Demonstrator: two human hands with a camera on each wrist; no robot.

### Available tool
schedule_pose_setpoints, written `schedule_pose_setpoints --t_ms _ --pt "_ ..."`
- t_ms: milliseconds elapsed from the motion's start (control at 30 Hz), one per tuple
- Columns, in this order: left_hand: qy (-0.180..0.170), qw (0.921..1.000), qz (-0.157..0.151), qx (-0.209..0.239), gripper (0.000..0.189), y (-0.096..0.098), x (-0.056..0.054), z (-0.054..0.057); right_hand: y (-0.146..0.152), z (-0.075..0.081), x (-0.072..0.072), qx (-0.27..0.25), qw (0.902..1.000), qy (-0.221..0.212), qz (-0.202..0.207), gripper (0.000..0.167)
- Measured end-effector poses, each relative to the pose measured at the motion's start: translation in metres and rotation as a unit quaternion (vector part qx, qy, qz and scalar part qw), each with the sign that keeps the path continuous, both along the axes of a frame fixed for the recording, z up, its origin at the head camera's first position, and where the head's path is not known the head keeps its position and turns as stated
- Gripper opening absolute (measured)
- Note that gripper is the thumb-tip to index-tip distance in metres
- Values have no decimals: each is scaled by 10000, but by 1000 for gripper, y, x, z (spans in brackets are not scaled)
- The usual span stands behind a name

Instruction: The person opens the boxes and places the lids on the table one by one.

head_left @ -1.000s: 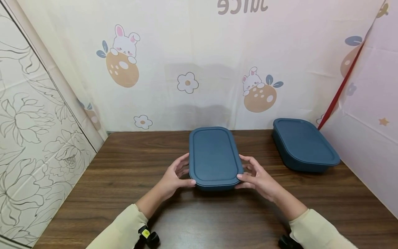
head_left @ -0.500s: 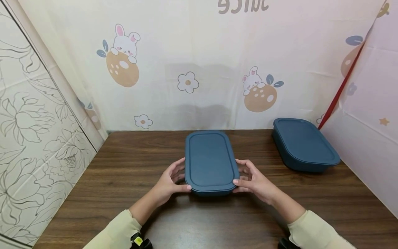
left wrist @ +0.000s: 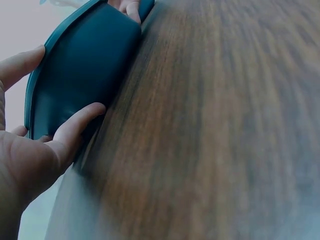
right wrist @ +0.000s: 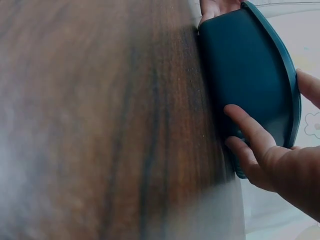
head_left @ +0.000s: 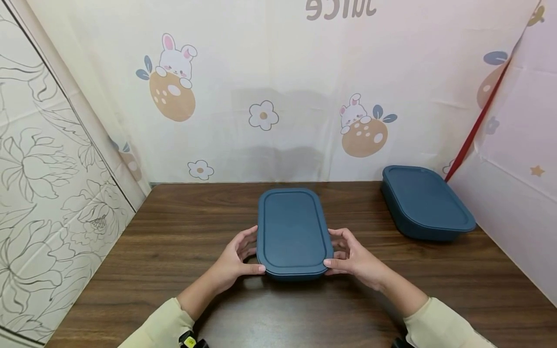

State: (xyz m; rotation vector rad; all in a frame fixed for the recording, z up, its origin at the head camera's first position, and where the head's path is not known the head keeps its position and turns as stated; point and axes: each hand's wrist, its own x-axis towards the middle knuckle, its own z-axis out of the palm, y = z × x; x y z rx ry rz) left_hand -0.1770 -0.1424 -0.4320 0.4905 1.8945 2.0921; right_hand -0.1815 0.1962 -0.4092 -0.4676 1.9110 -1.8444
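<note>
A dark blue lidded food container point(head_left: 293, 229) is in the middle of the head view, long side pointing away from me, lid on. My left hand point(head_left: 230, 263) grips its near left corner, thumb at the lid's rim and fingers along the side. At the near right corner my right hand point(head_left: 363, 261) holds it the same way. Both wrist views show the container's smooth side wall point(left wrist: 90, 65) with its base right at the wooden table top. In the right wrist view, two fingertips point(right wrist: 232, 111) press low on the wall.
A second dark blue lidded container point(head_left: 428, 200) stands at the back right of the wooden table point(head_left: 187, 208), near the right-hand curtain. Behind the table's far edge hangs a curtain point(head_left: 296, 63) printed with rabbits and flowers. A flower-patterned panel point(head_left: 52, 193) borders the left.
Both hands have drawn the container toward me and slightly left across the table, keeping their hold. The second container has stayed where it was.
</note>
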Motion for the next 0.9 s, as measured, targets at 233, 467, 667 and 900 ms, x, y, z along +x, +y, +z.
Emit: schedule_pose_setpoints --t_ms 233,467,667,900 --pt "46 10000 -60 -13 98 0 1 -1 0 1 1 95 9999 54 27 79" --pt "34 9999 -99 -10 97 0 1 -2 0 6 4 398 9989 213 -133 82" --pt "107 9998 -136 -56 96 0 1 -2 1 8 5 512 9984 151 -212 82" --pt "278 9994 -180 -70 94 -2 0 -4 1 8 6 562 9977 225 -312 81"
